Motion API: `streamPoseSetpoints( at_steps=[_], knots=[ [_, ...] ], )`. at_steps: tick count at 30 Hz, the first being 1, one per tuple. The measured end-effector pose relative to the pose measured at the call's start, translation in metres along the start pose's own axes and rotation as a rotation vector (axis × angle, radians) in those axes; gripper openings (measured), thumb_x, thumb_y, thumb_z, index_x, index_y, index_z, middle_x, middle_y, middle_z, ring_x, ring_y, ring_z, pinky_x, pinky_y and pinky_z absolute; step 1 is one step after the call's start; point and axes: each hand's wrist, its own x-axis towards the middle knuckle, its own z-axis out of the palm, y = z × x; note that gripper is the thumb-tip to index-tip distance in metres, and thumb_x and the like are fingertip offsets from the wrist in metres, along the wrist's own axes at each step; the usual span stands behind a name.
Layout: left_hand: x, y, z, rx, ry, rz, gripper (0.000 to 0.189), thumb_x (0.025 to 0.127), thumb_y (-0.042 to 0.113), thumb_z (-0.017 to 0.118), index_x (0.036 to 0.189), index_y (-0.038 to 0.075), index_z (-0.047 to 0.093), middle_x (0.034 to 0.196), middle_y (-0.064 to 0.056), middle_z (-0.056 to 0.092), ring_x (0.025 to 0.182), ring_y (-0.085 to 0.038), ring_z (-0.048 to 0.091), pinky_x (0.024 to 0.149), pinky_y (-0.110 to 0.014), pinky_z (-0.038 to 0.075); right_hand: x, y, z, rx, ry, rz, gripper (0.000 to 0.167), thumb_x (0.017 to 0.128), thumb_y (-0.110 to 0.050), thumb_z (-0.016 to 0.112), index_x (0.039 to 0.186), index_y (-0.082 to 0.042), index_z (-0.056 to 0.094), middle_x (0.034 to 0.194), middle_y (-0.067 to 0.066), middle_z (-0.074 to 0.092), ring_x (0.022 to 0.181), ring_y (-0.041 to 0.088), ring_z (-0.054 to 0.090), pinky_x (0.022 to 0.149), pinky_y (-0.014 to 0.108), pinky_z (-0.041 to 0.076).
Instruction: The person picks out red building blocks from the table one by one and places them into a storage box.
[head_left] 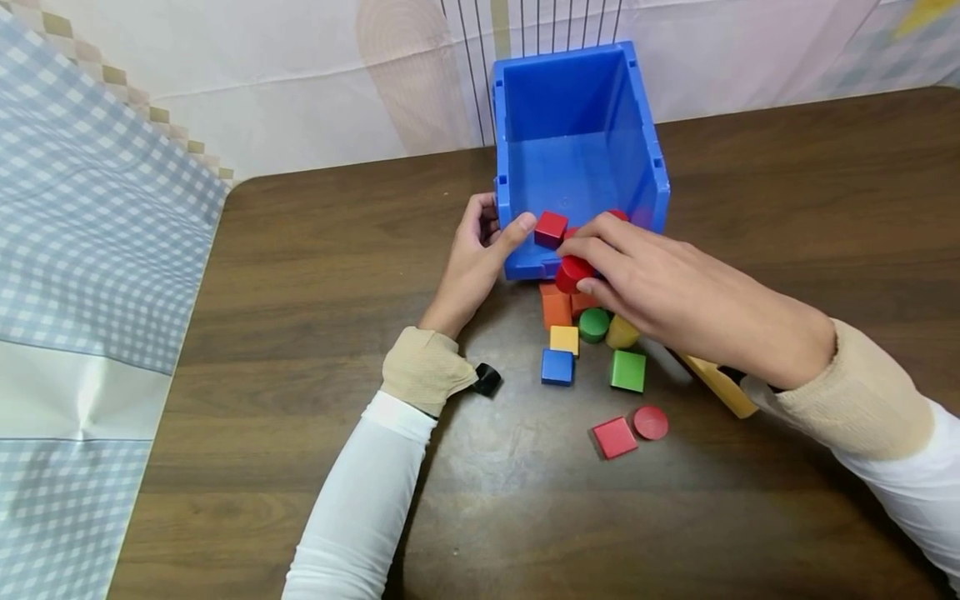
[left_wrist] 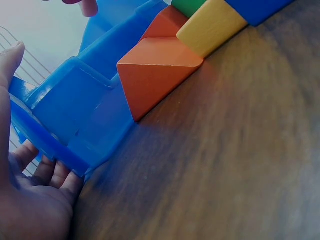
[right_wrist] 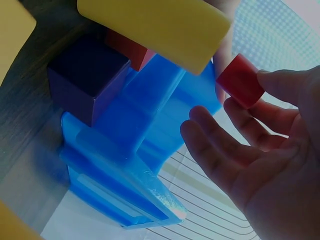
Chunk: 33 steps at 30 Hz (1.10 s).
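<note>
A blue plastic bin (head_left: 573, 167) stands at the back of the table, its low front toward me. My left hand (head_left: 476, 258) grips its left front wall, thumb at the rim and fingers outside; the left wrist view shows these fingers (left_wrist: 45, 167) against the wall. Above the bin's front edge, my right hand (head_left: 660, 283) pinches a red cylinder (head_left: 573, 273) between thumb and fingertips. The right wrist view shows this red cylinder (right_wrist: 241, 80) clearly. Inside the bin's front lies a red cube (head_left: 551, 229), with more red pieces partly hidden by the right hand.
Just before the bin sit orange blocks (head_left: 556, 307), a green cylinder (head_left: 594, 325), a yellow cylinder (head_left: 622, 333), and yellow, blue (head_left: 557, 367) and green (head_left: 628, 371) cubes. Nearer me lie a red block (head_left: 615, 437) and a red round piece (head_left: 650, 423). A yellow piece (head_left: 723, 387) is under the right forearm.
</note>
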Motion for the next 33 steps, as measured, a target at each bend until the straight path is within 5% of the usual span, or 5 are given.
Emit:
streamPoseSetpoints(
  at_steps=[21,33],
  knots=[
    [0.002,-0.001,-0.001,0.002,-0.004,-0.002,0.058,0.102,0.032,0.066,0.146,0.001,0.043,0.137,-0.016,0.056,0.119,-0.023,0.058,0.105,-0.031,0.052,0.012,0.004,0.009,0.013,-0.066,0.121,0.043,0.101,-0.008,0.07,0.141,0.001,0.055,0.13,0.015,0.053,0.082,0.022,0.065,0.065,0.034,0.063],
    [0.002,-0.002,0.0,-0.001,-0.004,-0.011,0.058,0.101,0.032,0.067,0.145,0.002,0.044,0.137,-0.017,0.056,0.119,-0.023,0.058,0.106,-0.031,0.052,0.011,0.008,0.01,0.011,-0.062,0.103,0.045,0.1,-0.007,0.071,0.142,0.0,0.055,0.128,0.014,0.054,0.081,0.019,0.062,0.063,0.03,0.06]
  ],
)
